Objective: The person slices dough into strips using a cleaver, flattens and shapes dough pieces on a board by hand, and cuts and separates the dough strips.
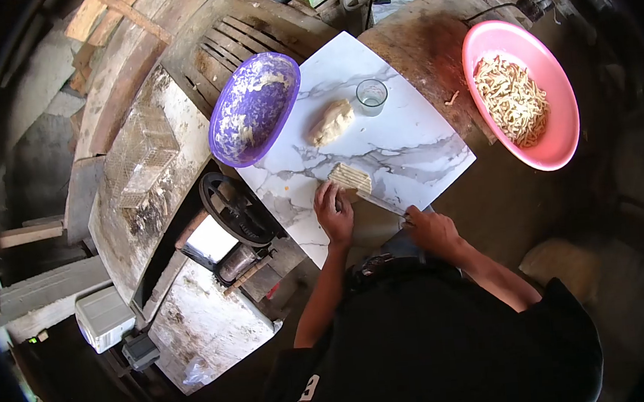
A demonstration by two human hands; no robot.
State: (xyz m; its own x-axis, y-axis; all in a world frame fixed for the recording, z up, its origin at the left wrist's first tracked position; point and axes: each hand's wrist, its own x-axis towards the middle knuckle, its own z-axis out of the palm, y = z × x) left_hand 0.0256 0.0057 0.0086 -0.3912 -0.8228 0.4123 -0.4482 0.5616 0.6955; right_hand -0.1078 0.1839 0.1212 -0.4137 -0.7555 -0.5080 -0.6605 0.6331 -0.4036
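Note:
My right hand is closed round the handle of a knife, its blade pointing left along the near side of a small slab of dough. Parallel cut lines run across the slab. My left hand is at the slab's near left edge with the fingers bent together; whether they pinch a bit of dough cannot be made out. Farther back on the marble-patterned board lies a larger lump of dough. A clear drinking glass stands beside that lump.
A purple basin smeared with dough rests at the board's left edge. To the right, a pink basin holds many cut dough strips. A machine with a black wheel stands close on the left, near a stained white board.

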